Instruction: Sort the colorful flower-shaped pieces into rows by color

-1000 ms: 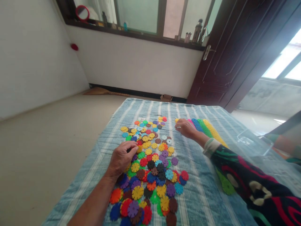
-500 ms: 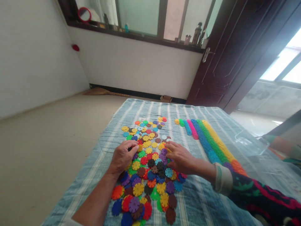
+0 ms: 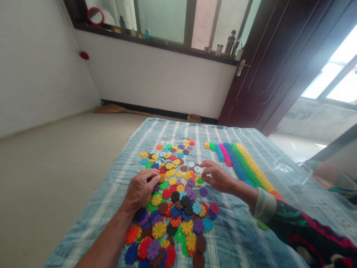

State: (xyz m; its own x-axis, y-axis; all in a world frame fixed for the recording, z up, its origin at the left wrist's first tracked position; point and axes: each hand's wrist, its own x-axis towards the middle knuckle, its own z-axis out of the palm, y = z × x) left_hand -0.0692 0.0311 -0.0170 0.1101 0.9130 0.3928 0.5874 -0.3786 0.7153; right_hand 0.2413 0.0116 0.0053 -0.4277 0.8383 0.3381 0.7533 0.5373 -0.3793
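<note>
A heap of coloured plastic snowflake discs [image 3: 175, 201] lies on a blue striped cloth [image 3: 237, 238]. My left hand [image 3: 141, 190] rests on the heap's left side, fingers curled in a pinch round an orange disc at its fingertips. My right hand [image 3: 216, 175] hovers at the heap's right edge with thumb and fingers pinched near a green and an orange disc; what it holds, if anything, is too small to make out. To the right lie sorted rows of discs [image 3: 240, 163] in orange, green, blue, pink, dark blue, green and yellow.
A clear plastic box [image 3: 304, 182] sits at the cloth's right edge. Bare floor [image 3: 55, 167] is on the left. A dark wooden door [image 3: 267, 67] and a window sill with bottles [image 3: 223, 46] lie beyond. Another person's sleeve [image 3: 334, 178] shows at far right.
My right hand came back from the sorted rows to the heap, then lifted slightly toward the heap's upper right edge. My left hand stayed on the heap. The view shifted slightly.
</note>
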